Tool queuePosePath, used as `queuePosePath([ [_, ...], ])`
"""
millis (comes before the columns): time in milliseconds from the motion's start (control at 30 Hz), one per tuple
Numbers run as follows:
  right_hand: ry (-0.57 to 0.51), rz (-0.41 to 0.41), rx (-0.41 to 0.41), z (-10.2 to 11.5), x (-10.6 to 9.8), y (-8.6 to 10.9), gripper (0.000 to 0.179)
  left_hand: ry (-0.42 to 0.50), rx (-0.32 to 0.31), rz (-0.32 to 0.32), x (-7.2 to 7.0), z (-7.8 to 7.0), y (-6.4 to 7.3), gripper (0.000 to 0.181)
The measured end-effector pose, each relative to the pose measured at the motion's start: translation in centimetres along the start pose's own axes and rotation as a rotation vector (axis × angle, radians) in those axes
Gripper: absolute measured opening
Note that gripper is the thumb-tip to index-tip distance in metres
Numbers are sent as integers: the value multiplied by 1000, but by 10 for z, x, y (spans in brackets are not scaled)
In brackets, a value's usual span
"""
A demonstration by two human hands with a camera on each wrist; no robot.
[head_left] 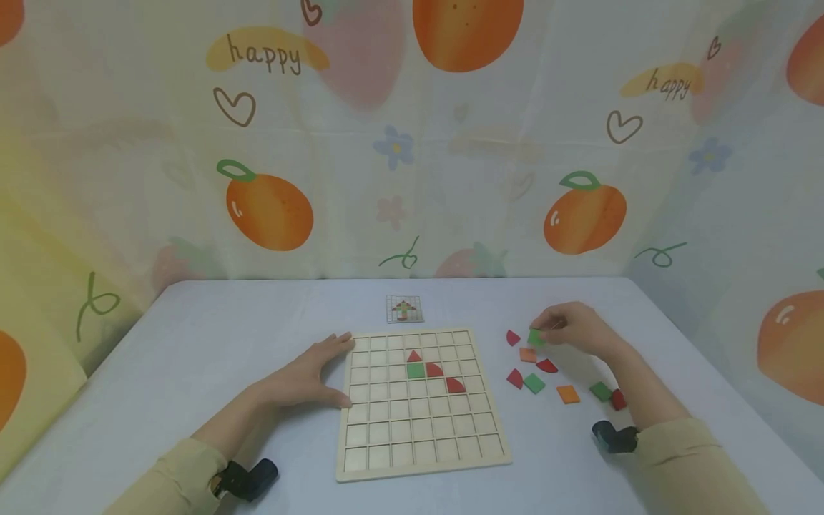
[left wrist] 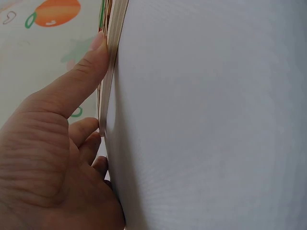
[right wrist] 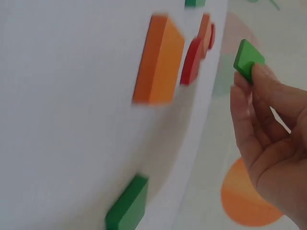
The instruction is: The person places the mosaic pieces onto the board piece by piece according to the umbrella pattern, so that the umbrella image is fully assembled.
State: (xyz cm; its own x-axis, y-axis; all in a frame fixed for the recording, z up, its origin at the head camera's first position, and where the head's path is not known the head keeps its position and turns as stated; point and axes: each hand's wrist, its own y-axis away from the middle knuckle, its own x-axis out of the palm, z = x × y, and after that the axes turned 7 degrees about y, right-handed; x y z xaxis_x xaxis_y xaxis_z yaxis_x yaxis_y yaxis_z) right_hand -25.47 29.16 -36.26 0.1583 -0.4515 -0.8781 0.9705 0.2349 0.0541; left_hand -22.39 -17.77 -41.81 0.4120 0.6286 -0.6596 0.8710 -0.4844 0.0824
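A green square tile point(right wrist: 248, 58) is pinched between the thumb and fingers of my right hand point(head_left: 576, 327), above the loose tiles at the table's right. My left hand point(head_left: 302, 375) rests with thumb and fingertips against the left edge of a wooden grid board point(head_left: 386, 429). On the board lie a red triangle point(head_left: 415, 356), a green square point(head_left: 415, 370) below it, and two red quarter-round tiles, one point(head_left: 434, 370) beside the square and another point(head_left: 455, 385) lower right. In the left wrist view the thumb point(left wrist: 81, 76) touches the board's edge.
Right of the board lie several loose tiles, among them an orange square point(head_left: 568, 394), a green square point(head_left: 534, 384) and a red quarter-round point(head_left: 513, 337). Behind the board is a small pattern card point(head_left: 404, 309). A printed curtain point(head_left: 450, 143) hangs behind the white table point(head_left: 257, 307).
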Motion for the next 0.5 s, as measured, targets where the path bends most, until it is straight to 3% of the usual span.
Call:
queuePosePath([
  [500,-94,25,-26,45,24,-10,19,6,-8,-1,1,2,0,106],
])
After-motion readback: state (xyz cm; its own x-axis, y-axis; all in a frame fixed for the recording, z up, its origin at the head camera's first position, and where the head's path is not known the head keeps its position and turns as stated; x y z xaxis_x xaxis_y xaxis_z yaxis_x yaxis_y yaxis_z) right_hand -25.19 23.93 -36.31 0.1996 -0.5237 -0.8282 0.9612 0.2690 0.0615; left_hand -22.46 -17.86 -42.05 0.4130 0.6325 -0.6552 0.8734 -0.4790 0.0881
